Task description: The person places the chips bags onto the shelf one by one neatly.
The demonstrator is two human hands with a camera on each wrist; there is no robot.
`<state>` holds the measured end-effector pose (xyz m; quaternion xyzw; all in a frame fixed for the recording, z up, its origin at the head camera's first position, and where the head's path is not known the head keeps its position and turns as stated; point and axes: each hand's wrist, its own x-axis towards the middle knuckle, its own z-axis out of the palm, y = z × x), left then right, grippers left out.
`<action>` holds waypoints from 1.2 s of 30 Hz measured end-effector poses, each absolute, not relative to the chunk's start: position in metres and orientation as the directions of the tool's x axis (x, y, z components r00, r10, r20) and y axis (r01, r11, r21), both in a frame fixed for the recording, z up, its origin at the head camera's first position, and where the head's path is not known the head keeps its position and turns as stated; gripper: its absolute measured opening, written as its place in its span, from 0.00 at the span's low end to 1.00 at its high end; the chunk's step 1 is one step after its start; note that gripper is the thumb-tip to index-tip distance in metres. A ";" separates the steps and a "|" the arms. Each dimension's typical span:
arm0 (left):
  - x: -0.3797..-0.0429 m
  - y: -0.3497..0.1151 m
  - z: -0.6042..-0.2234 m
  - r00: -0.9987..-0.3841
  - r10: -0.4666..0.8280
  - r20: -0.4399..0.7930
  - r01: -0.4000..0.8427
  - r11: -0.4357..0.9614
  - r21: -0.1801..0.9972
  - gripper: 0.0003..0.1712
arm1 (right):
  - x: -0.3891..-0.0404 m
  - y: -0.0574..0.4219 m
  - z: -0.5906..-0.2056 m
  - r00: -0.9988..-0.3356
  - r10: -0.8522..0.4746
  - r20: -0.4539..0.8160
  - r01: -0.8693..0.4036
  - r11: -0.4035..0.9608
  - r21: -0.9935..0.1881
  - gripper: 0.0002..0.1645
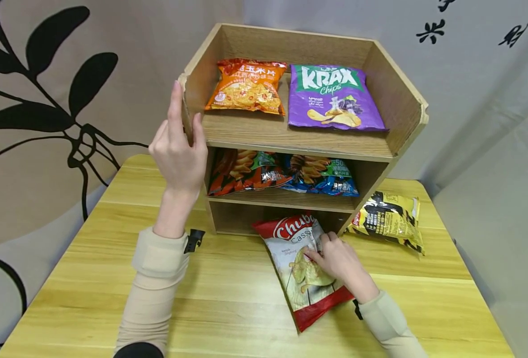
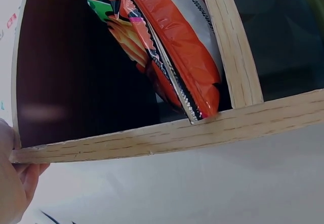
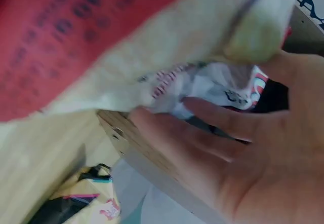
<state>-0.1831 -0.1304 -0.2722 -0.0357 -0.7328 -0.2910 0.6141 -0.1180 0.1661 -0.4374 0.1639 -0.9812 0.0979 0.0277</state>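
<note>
A white and red Chuba chip bag (image 1: 286, 268) slants at the mouth of the lowest compartment, its top end overlapping the opening. My right hand (image 1: 340, 258) holds it by its right edge, thumb on the printed front. In the right wrist view, the bag (image 3: 167, 46) hangs over the fingers of the hand (image 3: 243, 148). My left hand (image 1: 181, 154) grips the front edge of the wooden shelf's (image 1: 300, 144) left side panel at the top tier. At the left of the left wrist view, that hand (image 2: 15, 178) has fingers behind the board.
On the top tier lie an orange snack bag (image 1: 250, 87) and a purple Krax chip bag (image 1: 333, 97). The middle tier holds a red-orange bag (image 1: 246, 174) and a blue bag (image 1: 322, 174). A yellow and black bag (image 1: 389, 219) lies on the wooden table (image 1: 228, 298), right of the shelf.
</note>
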 end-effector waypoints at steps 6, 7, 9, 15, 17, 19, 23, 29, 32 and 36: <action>-0.183 -0.130 -0.272 -0.257 -0.317 0.913 0.418 0.815 0.401 0.23 | -0.118 0.166 -0.443 -0.938 -0.328 0.115 -0.344 0.923 -0.171 0.17; -0.183 -0.131 -0.272 -0.258 -0.318 0.912 0.419 0.814 0.403 0.23 | -0.118 0.166 -0.444 -0.935 -0.331 0.124 -0.349 0.923 -0.165 0.16; -0.183 -0.131 -0.272 -0.261 -0.324 0.910 0.418 0.812 0.408 0.24 | -0.118 0.165 -0.446 -0.933 -0.335 0.133 -0.354 0.922 -0.157 0.14; -0.182 -0.132 -0.272 -0.271 -0.350 0.897 0.413 0.799 0.436 0.25 | -0.122 0.161 -0.448 -0.898 -0.376 0.230 -0.416 0.894 -0.164 0.14; -0.182 -0.131 -0.271 -0.272 -0.355 0.894 0.413 0.796 0.442 0.24 | -0.123 0.160 -0.448 -0.886 -0.379 0.268 -0.433 0.883 -0.181 0.19; -0.182 -0.131 -0.271 -0.273 -0.357 0.894 0.413 0.795 0.443 0.23 | -0.124 0.159 -0.448 -0.879 -0.375 0.295 -0.441 0.875 -0.201 0.20; -0.182 -0.131 -0.272 -0.273 -0.361 0.892 0.416 0.791 0.448 0.20 | -0.126 0.152 -0.447 -0.866 -0.357 0.350 -0.457 0.850 -0.263 0.19; -0.182 -0.131 -0.272 -0.268 -0.367 0.891 0.419 0.788 0.451 0.19 | -0.133 0.130 -0.446 -0.855 -0.320 0.409 -0.466 0.819 -0.335 0.15; -0.182 -0.130 -0.272 -0.266 -0.365 0.892 0.425 0.786 0.449 0.20 | -0.138 0.116 -0.446 -0.864 -0.283 0.417 -0.442 0.822 -0.358 0.16; -0.183 -0.130 -0.272 -0.261 -0.363 0.894 0.430 0.786 0.444 0.19 | -0.142 0.098 -0.445 -0.896 -0.212 0.391 -0.371 0.840 -0.396 0.16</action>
